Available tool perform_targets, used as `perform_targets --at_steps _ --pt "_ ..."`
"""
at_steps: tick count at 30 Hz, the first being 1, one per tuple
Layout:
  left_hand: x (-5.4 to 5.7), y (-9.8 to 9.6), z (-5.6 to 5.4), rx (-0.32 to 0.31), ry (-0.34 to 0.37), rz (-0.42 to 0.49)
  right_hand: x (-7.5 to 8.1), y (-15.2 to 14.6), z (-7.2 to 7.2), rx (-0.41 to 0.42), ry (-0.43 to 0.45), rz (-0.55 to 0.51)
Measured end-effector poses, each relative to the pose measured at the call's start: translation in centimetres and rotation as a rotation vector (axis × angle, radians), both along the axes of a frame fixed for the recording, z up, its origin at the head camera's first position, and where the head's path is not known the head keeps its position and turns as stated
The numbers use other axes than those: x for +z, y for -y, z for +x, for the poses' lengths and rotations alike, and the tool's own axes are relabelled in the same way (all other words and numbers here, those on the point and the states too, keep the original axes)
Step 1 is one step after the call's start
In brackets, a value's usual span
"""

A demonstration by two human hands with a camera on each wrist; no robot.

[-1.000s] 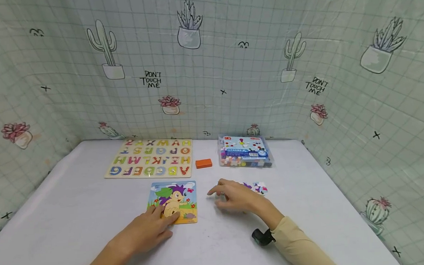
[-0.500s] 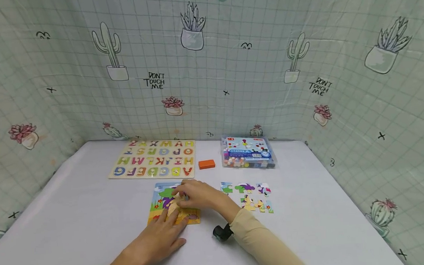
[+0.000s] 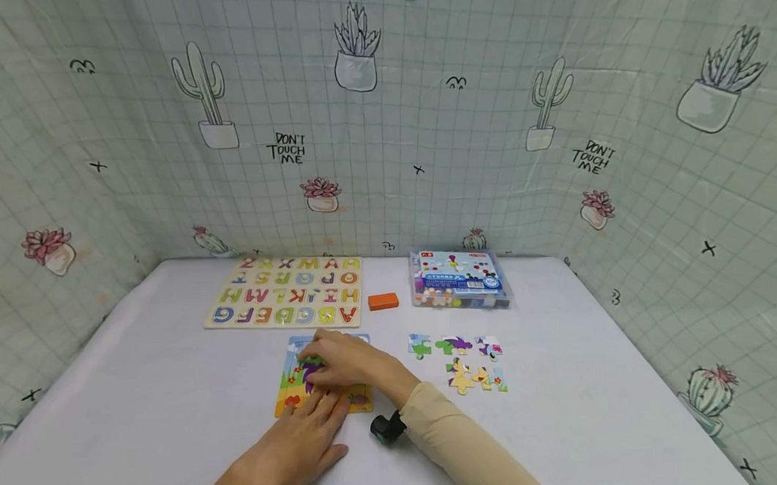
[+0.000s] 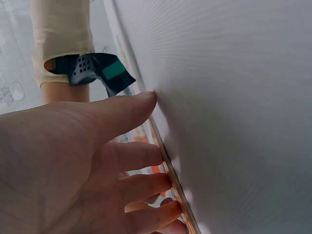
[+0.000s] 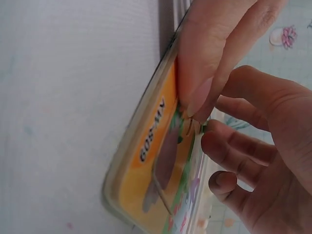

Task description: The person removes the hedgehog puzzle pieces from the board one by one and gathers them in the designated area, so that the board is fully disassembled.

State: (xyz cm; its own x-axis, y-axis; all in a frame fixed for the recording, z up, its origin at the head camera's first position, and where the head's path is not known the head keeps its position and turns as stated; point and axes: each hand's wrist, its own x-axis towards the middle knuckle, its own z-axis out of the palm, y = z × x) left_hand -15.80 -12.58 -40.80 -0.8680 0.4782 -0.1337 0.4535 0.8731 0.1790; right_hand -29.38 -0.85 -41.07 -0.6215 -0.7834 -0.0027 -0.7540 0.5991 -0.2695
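A square jigsaw puzzle board (image 3: 284, 391) with a cartoon hedgehog picture lies under both hands. My left hand (image 3: 303, 437) rests its extended fingers on the board's near edge; in the left wrist view these fingers (image 4: 141, 155) reach over that edge, thumb apart. Over the board's middle, my right hand (image 3: 345, 358) bends its fingers down to the picture. From the right wrist, the right hand's curled fingers (image 5: 226, 148) meet the left fingertips at the board (image 5: 131, 183). I cannot tell whether the right fingers pinch a piece.
Several loose puzzle pieces (image 3: 458, 344) lie in two rows right of the board. Behind are a wooden alphabet board (image 3: 286, 295), an orange block (image 3: 383, 301) and a clear plastic box (image 3: 459, 279) of small coloured parts. A patterned curtain (image 3: 382, 125) surrounds the white table (image 3: 569, 423).
My right hand has come left from beside the loose pieces onto the puzzle board. My left hand stays on the board, slid slightly toward its near edge.
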Motion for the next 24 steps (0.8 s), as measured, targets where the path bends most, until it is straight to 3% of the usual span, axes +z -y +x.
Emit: perform_targets --at_steps 24 --pt "0.39 -0.38 -0.29 0.033 0.046 -0.037 0.87 0.70 -0.57 0.025 0.110 0.008"
